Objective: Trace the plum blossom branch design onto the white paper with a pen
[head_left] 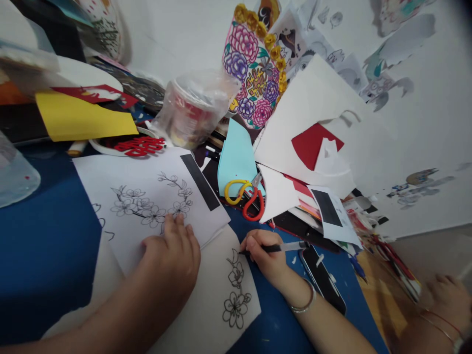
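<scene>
My right hand (263,253) is closed around a black pen (285,247) with a clear barrel. Its tip is at the upper end of a flower branch drawing (235,309) on the lower white sheet (206,295). Pressed flat with fingers stretched out, my left hand (173,253) lies on an upper sheet (106,179) that overlaps the lower one. This upper sheet bears a printed wreath of blossoms (143,209) and a dark bar, and my fingertips touch the wreath's lower right part.
Scissors (252,204) with yellow and red handles lie beyond the sheets, by folded light-blue paper (236,162). A phone (322,280) rests right of my right wrist. A bagged tub (191,108) and yellow paper (84,118) stand behind. Another person's hand (444,300) is at far right.
</scene>
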{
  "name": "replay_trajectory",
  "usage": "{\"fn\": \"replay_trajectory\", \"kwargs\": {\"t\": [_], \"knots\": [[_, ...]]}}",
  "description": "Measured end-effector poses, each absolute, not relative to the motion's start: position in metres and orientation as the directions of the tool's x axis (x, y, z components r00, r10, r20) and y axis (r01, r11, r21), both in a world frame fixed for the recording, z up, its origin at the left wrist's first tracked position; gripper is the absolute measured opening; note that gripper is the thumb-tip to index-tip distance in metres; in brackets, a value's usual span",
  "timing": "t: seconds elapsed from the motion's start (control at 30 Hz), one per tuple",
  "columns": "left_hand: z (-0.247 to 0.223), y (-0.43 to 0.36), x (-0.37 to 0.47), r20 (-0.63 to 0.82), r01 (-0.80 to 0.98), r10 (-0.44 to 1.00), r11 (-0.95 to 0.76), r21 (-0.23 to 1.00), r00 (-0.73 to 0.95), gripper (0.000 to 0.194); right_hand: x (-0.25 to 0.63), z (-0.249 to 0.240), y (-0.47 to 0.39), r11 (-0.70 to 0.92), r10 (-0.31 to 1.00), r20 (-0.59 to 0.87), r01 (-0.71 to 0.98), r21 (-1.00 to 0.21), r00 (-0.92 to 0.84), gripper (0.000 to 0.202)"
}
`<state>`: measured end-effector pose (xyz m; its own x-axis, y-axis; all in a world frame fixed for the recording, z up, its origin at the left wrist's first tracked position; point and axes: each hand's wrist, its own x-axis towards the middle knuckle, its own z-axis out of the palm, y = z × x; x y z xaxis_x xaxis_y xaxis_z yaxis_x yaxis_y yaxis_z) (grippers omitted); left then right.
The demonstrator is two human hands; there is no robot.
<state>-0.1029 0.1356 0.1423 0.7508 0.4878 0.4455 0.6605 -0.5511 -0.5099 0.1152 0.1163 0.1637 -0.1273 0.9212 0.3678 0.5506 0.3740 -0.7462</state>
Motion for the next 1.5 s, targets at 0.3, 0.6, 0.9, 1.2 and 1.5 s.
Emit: {"fn": "replay_trajectory", "kwargs": {"t": [0.3,0.6,0.9,1.2,1.5], "knots": [[0.145,0.135,-0.102,0.432,0.666,0.509,-0.525,-0.529,0.745,0.034,0.115,0.164,0.118,0.382,0.915,0.384,0.567,-0.73,-0.122,0.046],[0.136,0.138,-0.102,0.48,0.675,0.475,-0.528,-0.515,0.737,0.035,0.116,0.163,0.117,0.331,0.934,0.344,0.604,-0.725,-0.099,0.05],[0.14,0.136,-0.102,0.485,0.669,0.461,-0.528,-0.523,0.743,0.034,0.117,0.161,0.117,0.329,0.937,0.333,0.586,-0.741,-0.104,0.049],[0.139,0.139,-0.101,0.481,0.667,0.462,-0.545,-0.509,0.745,0.035,0.117,0.163,0.117,0.327,0.939,0.329,0.574,-0.751,-0.104,0.048],[0.138,0.136,-0.102,0.482,0.682,0.483,-0.531,-0.502,0.731,0.034,0.119,0.155,0.114,0.359,0.93,0.359,0.427,-0.83,-0.084,0.036]]}}
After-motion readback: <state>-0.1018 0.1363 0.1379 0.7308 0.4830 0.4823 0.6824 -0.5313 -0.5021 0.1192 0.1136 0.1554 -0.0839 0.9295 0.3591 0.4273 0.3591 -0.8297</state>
